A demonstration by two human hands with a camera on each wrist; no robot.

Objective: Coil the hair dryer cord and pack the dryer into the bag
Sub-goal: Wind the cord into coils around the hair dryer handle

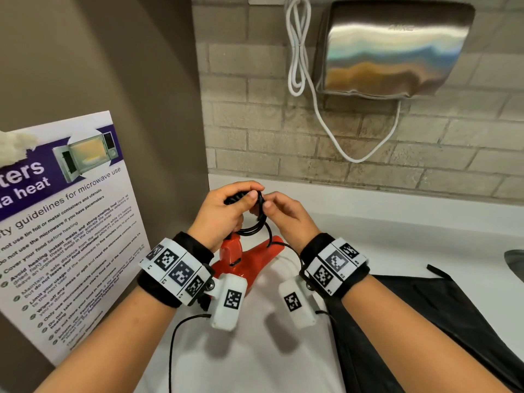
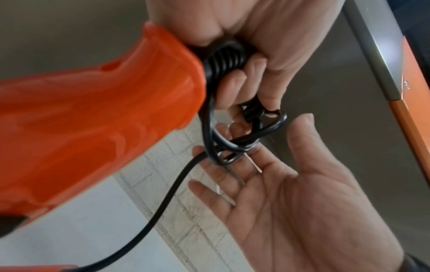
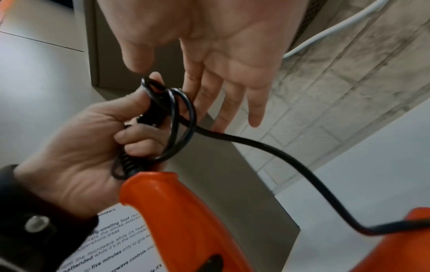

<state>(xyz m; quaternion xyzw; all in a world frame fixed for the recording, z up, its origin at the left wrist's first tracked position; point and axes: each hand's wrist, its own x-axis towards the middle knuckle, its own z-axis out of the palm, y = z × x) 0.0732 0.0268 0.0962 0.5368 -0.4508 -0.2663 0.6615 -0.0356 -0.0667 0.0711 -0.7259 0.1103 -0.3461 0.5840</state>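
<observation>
The orange hair dryer (image 1: 241,265) lies on the white counter (image 1: 382,222) below both hands. Its black cord (image 1: 256,225) is gathered into small loops above the handle (image 3: 181,220). My left hand (image 1: 241,195) grips those loops, with its fingers curled round them (image 2: 242,82). My right hand (image 1: 270,205) is beside it, fingers straight (image 3: 223,86) and palm open, touching the outermost loop (image 2: 232,147). A loose length of cord (image 3: 279,152) runs down from the loops toward the dryer's body. The black bag (image 1: 411,307) lies flat on the counter at the right.
A steel hand dryer (image 1: 397,49) with a white cable (image 1: 297,52) hangs on the tiled wall behind. A microwave guidelines poster (image 1: 71,208) leans at the left. A sink rim (image 1: 514,259) shows at the right edge.
</observation>
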